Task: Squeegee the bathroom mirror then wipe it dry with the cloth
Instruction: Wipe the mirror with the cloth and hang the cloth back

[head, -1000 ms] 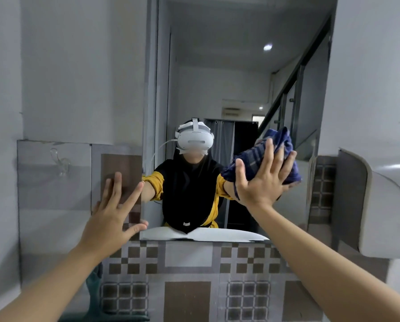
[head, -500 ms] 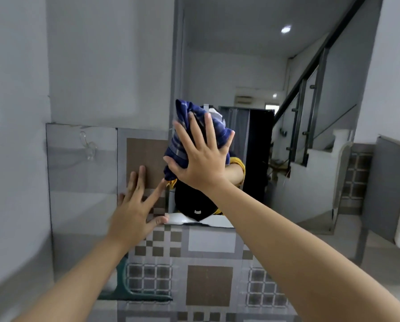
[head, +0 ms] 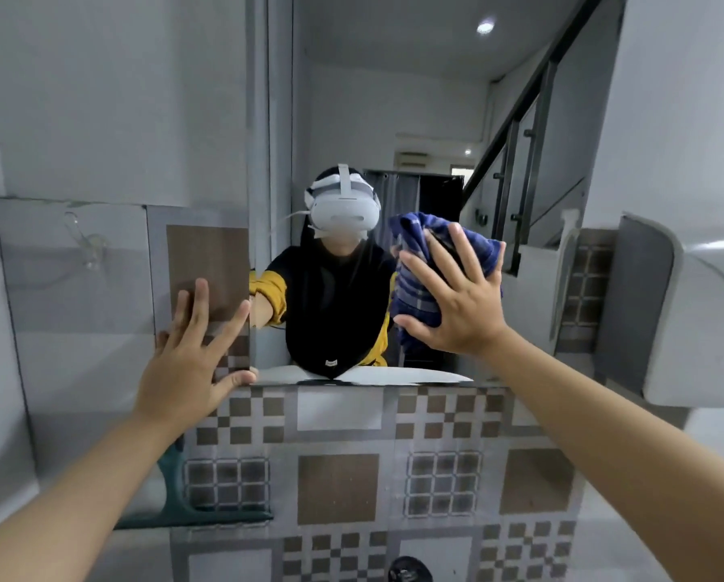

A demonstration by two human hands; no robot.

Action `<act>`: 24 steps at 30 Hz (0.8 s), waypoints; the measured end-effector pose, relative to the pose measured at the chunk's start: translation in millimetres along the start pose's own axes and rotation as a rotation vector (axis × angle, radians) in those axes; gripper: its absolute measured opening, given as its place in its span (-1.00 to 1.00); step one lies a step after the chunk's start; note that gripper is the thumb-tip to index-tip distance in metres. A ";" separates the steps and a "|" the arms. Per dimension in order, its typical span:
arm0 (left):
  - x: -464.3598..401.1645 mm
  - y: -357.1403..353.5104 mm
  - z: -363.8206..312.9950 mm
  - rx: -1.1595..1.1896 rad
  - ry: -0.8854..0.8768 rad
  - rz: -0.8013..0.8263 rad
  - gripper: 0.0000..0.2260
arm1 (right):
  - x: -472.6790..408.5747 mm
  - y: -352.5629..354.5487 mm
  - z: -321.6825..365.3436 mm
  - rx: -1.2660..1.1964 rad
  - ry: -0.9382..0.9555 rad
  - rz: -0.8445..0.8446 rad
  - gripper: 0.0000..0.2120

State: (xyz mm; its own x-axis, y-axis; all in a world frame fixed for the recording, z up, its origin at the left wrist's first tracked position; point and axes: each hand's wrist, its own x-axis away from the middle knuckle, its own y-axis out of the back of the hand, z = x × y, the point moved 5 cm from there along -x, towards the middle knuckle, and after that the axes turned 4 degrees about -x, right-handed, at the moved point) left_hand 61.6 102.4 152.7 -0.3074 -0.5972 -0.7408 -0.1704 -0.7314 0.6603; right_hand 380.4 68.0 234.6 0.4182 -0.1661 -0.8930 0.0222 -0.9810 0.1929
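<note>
Grey walls and patterned tile framed the scene in the one head view I had, with the mirror set above the tiled band. I saw the right hand spread flat, fingers fanned, pressing the blue checked cloth against the lower right part of the glass, more a palm press than a closed grip. The left hand lay open and empty, braced on the wall tile at the mirror's lower left corner. A green squeegee rested low on the left, well apart from both hands, so I judged the squeegee pass finished and the drying under way. How much glass was already dry I couldn't tell; no streaks or drops were plain to me. The left forearm covered part of the squeegee, the mirror's top ran out of frame, and a dark round object at the bottom edge was cut off.
</note>
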 end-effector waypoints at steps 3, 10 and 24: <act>0.6 -0.9 -0.6 -0.011 -0.001 -0.021 -0.21 | 25.8 4.1 -40.1 -0.060 -0.025 -0.025 -0.30; 0.4 -1.2 -2.3 -0.010 0.001 -0.037 -0.23 | 79.8 7.8 -79.2 -0.177 -0.257 -0.050 -0.29; 1.4 2.5 -4.1 -0.021 0.005 -0.059 -0.21 | 125.4 -19.2 10.9 -0.248 -0.564 -0.126 -0.28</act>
State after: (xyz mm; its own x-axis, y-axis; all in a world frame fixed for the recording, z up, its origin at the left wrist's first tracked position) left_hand 64.6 98.3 152.8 -0.2929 -0.5540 -0.7793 -0.1686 -0.7723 0.6124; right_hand 422.5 64.9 114.5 -0.1437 -0.1443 -0.9790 0.2780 -0.9554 0.1000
